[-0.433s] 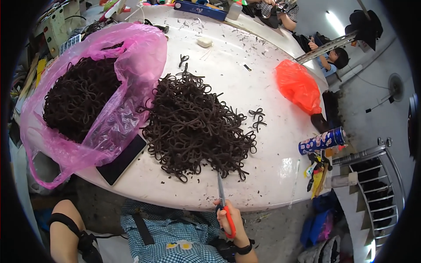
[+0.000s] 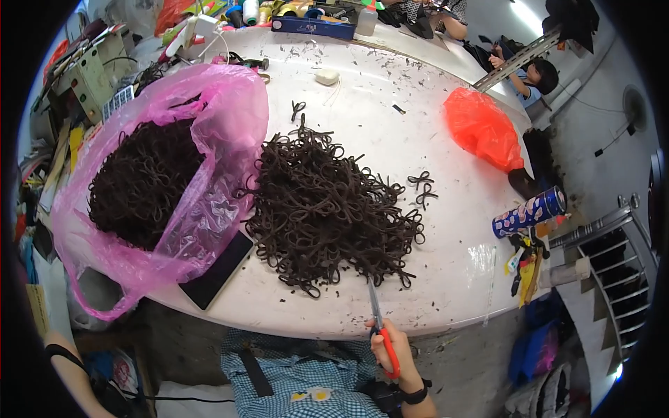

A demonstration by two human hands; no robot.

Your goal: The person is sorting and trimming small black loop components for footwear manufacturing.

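Note:
My right hand (image 2: 389, 341) is closed around the scissors (image 2: 391, 357), which have red and dark handles. Their blades point away from me, and the tips reach the near edge of a pile of dark brown looped cord pieces (image 2: 327, 202) on the white table. My left arm (image 2: 75, 373), with a black band round it, shows at the lower left; the hand itself is out of sight. Left of the pile, a pink plastic bag (image 2: 233, 104) lies open around many more dark cord loops (image 2: 143, 184).
A dark phone (image 2: 219, 273) lies beside the bag at the table's near edge. To the right are a red plastic bag (image 2: 481, 132), a blue patterned can (image 2: 529, 211) and small tools. A blue box (image 2: 313, 28) and thread spools stand at the back. Other people sit beyond the table.
The whole view has shifted, so the table sits lower and further right. My left arm has moved toward the lower left corner. My right hand still holds the scissors by the pile.

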